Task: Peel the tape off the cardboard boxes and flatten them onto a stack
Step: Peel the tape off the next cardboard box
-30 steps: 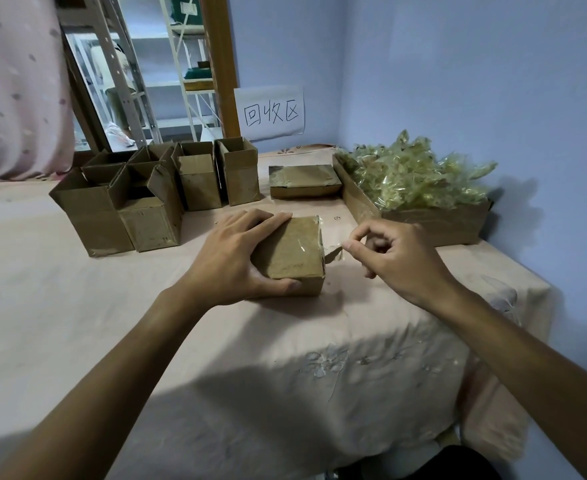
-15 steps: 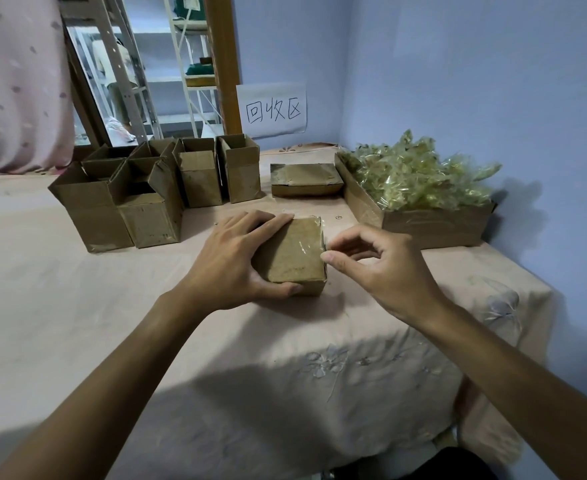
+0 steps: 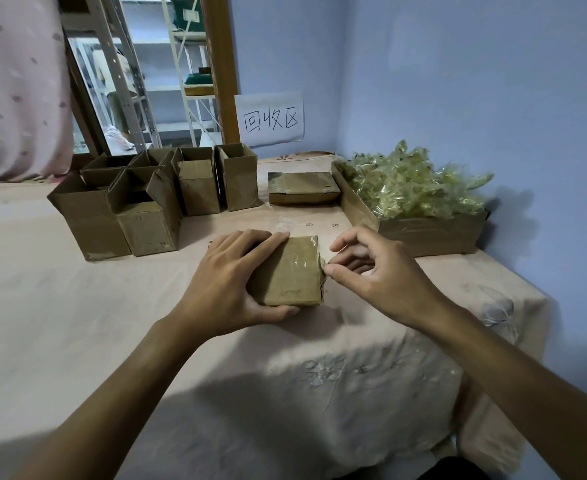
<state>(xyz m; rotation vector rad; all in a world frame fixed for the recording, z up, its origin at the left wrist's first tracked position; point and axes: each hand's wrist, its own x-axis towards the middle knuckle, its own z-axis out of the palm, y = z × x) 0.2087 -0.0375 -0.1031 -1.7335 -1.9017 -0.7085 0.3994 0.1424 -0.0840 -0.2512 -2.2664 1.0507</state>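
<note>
So, early-to-middle of the job by my reckoning: a bunch of open boxes (image 3: 139, 209) stand at the back left of the desk (image 3: 77, 323), flaps up but none of them flattened, while a flat stack (image 3: 302, 188) sits at the back centre, just beside a cardboard tray (image 3: 423, 233) heaped with crumpled clear tape that looks like peeled-off bits. The one in hand is the small box (image 3: 290, 275), lying closed near the middle of the desk, right in front of the person. The left hand (image 3: 229, 289) clamps it down, fingers across the top and thumb hooked round the near side. The right hand (image 3: 378, 271) is at the box's right edge, thumb and forefinger pinching the end of the tape (image 3: 314, 261), other fingers loosely spread. That tape is clear and shiny, runs across the top near the right side, and is crinkled where it wraps over the edge, so only a bit seems lifted. The box itself is plain brown, a bit scuffed. I'd say the full peel, the flattening and the stacking are all left for this one, plus everything at the back.
</note>
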